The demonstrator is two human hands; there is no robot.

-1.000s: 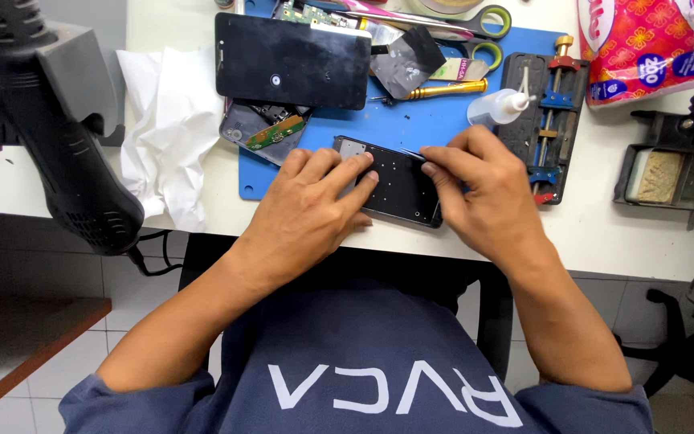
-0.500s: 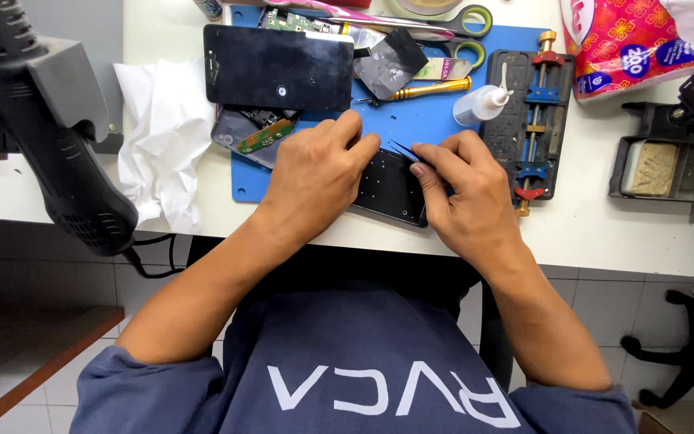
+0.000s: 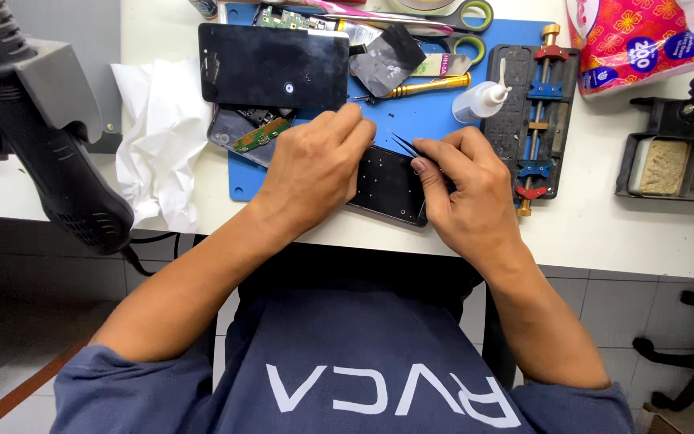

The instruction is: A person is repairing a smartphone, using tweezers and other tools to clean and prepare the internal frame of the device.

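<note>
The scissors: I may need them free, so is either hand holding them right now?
No, the scissors lie at the mat's far edge, while both hands work on the dark phone.

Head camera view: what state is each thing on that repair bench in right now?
Left hand: resting on the dark phone body, fingers curled at its top edge.
Right hand: pinching tweezers.
Tweezers: tips together, aimed at the phone's top edge.
Phone body: flat on the blue mat, held by both hands.
Black screen panel: detached, dark, lying flat.
White squeeze bottle: on its side.
Scissors: partly covered.
</note>
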